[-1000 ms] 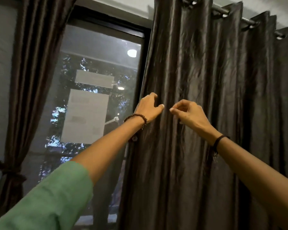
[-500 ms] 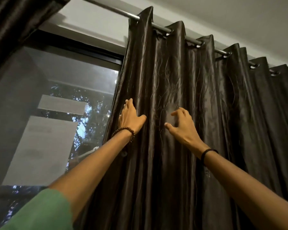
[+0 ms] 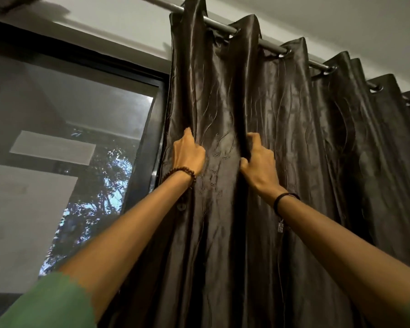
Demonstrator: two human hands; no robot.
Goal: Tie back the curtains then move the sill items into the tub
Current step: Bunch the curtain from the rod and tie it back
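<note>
I have both arms raised to the dark curtain (image 3: 305,138), which hangs in pleats from the rod (image 3: 269,45) high above the hands. My left hand (image 3: 188,153) sits near the curtain's free edge with its fingers curled into a fold of the cloth; the fingertips are buried in the fabric, so I read it as gripping. My right hand (image 3: 258,159), just beside it with one pleat of cloth between them, is closed round the next fold, thumb on the near side. The window (image 3: 92,138) lies to the left of the left hand, with pale sheets on the glass. A beaded bracelet (image 3: 182,172) circles the left wrist and a black band (image 3: 285,198) the right.
</note>
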